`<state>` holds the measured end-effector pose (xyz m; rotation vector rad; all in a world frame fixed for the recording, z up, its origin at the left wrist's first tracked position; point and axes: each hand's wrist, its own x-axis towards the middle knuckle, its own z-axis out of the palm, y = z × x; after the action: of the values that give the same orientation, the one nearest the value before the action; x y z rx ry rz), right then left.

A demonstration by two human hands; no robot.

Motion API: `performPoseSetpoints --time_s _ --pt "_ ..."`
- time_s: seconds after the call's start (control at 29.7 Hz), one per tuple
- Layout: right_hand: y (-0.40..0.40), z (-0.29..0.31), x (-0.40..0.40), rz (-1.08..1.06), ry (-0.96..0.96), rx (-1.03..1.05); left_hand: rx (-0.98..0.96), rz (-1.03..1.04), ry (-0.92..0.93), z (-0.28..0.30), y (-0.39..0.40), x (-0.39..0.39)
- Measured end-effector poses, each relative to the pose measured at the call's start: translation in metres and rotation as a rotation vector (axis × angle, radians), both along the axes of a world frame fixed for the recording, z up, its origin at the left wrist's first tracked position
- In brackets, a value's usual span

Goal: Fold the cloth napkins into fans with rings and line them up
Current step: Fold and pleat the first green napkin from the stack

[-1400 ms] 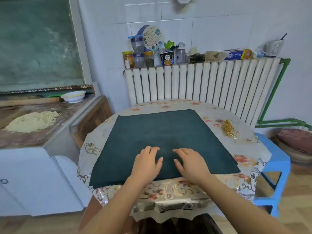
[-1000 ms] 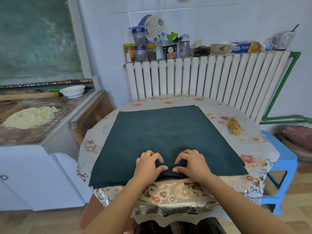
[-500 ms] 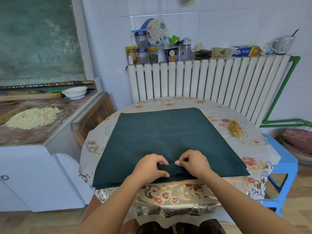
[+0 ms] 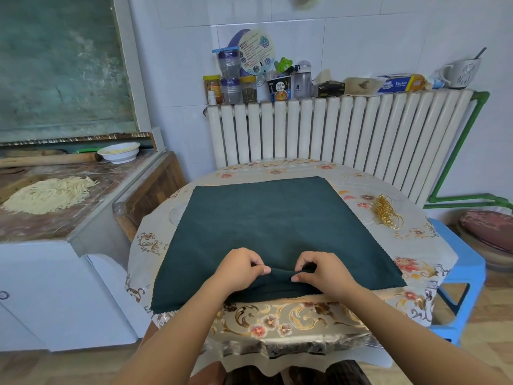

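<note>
A dark green cloth napkin (image 4: 266, 223) lies spread flat over the small table with a floral cover (image 4: 424, 245). Near the napkin's front edge a raised pleat runs between my two hands. My left hand (image 4: 240, 269) pinches the left end of that pleat with thumb and curled fingers. My right hand (image 4: 319, 270) pinches its right end the same way. A pile of gold rings (image 4: 387, 213) sits on the table cover, right of the napkin and apart from it.
A white radiator (image 4: 341, 132) stands behind the table, its top crowded with jars, a cup and boxes. On the left a counter (image 4: 55, 215) holds cut noodles, a rolling pin and a white bowl. A blue plastic stool (image 4: 460, 276) stands at the right.
My hands went from lying flat on the napkin to curling and pinching up a pleat near its front edge. The napkin's front edge has drawn slightly away from the table edge.
</note>
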<state>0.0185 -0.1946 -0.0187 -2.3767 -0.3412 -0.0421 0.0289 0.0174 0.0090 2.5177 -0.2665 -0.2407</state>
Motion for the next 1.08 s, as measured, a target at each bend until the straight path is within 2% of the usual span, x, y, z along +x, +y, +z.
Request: performPoseSetpoints --time_s 0.13,0.2,0.3,0.47,0.61,0.77,0.91,1.01,1.08 --pt "-0.001 0.007 0.004 -0.02 0.06 0.078 -0.077 -0.033 0.02 0.003 -0.001 -0.003" --pt "-0.002 0.015 0.007 -0.001 0.096 0.039 -0.123 -0.069 0.06 0.006 0.0 -0.005" --pt "-0.001 0.023 0.012 0.029 0.133 -0.032 -0.14 -0.104 0.021 0.011 -0.002 -0.007" --pt "0.0 0.031 0.014 0.066 0.166 -0.1 -0.127 -0.031 0.011 0.014 -0.006 -0.006" --pt "0.002 0.036 0.006 0.115 0.176 0.001 -0.202 0.067 0.076 0.017 -0.008 -0.002" --pt "0.0 0.042 0.003 0.078 0.201 0.08 -0.225 0.119 0.191 0.023 -0.009 0.002" --pt "-0.005 0.044 0.007 0.079 0.229 -0.05 -0.268 0.132 0.218 0.025 -0.008 0.003" --pt "-0.009 0.043 0.011 -0.001 0.186 -0.182 -0.193 0.115 0.156 0.025 -0.003 0.004" --pt "-0.011 0.046 0.011 -0.069 0.154 -0.21 -0.057 0.085 0.133 0.028 0.004 0.006"
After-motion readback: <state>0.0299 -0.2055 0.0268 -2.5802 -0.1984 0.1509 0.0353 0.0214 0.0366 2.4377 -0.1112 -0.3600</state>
